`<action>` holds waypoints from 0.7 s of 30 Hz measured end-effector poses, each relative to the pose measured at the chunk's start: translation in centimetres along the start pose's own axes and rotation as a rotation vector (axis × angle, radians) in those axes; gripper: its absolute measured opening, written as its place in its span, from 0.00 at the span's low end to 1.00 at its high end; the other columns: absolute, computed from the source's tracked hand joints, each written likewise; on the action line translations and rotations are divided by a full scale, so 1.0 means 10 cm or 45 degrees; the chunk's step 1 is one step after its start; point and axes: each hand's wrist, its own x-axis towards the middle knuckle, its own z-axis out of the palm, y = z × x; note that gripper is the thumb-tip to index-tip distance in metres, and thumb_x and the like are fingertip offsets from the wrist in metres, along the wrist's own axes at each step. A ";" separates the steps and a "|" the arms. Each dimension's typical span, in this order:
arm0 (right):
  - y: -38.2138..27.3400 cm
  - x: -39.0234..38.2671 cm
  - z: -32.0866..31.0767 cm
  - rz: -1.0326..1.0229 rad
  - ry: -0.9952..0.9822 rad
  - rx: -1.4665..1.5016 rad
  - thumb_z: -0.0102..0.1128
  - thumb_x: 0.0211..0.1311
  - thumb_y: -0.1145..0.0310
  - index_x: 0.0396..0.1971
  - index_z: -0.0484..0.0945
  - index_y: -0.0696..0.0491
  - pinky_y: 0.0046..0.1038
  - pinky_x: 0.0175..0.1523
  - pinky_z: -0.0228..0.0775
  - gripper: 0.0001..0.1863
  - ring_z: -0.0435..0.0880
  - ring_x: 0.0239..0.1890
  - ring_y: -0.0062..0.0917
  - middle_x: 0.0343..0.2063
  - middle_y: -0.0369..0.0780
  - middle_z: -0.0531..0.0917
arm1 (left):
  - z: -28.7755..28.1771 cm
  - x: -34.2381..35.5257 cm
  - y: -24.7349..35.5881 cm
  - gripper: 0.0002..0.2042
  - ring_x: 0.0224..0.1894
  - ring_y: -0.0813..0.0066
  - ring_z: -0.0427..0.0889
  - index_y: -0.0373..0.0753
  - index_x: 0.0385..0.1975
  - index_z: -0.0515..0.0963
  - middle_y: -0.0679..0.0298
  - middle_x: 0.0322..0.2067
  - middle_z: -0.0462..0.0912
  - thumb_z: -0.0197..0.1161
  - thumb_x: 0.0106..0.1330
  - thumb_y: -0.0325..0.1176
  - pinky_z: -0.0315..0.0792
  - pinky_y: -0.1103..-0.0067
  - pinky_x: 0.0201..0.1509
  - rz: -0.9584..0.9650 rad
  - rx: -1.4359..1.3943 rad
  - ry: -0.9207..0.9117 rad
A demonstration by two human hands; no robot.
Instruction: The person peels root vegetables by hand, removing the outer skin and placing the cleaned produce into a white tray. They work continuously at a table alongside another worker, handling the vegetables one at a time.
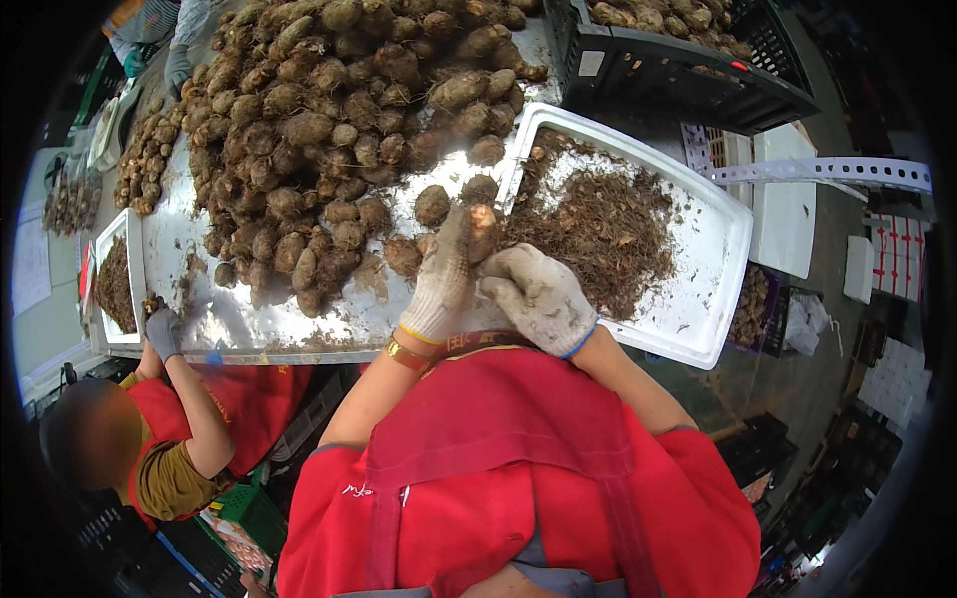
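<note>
My left hand [443, 282], in a soiled white knitted glove, grips a brown taro [482, 235] upright, its thumb side toward the tray. A paler, scraped-looking patch shows near the taro's top. Just to the right, my right hand [539, 298], gloved as well, is curled with its fingertips close to the taro's lower end. What those fingers hold, if anything, is hidden. Loose taros [432, 205] lie on the metal table beyond my left hand. Under and past my right hand is a white tray [703, 299] strewn with brown fibrous peelings [613, 234].
A large heap of taros [309, 130] covers the far left of the table [214, 324]. A black crate [688, 75] of taros stands at the far right. At left, a co-worker's gloved hand [162, 329] works by a smaller tray [138, 279]; another person's gloved hand [177, 70] is beyond.
</note>
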 end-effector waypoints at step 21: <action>0.04 0.01 -0.19 0.192 0.212 0.093 0.58 0.57 0.75 0.36 0.81 0.58 0.28 0.47 0.73 0.08 0.80 0.41 0.32 0.38 0.44 0.79 | 0.05 0.09 0.15 0.22 0.22 0.79 0.77 0.36 0.46 0.73 0.60 0.31 0.82 0.49 0.71 0.51 0.71 0.85 0.22 -0.231 -0.561 -0.001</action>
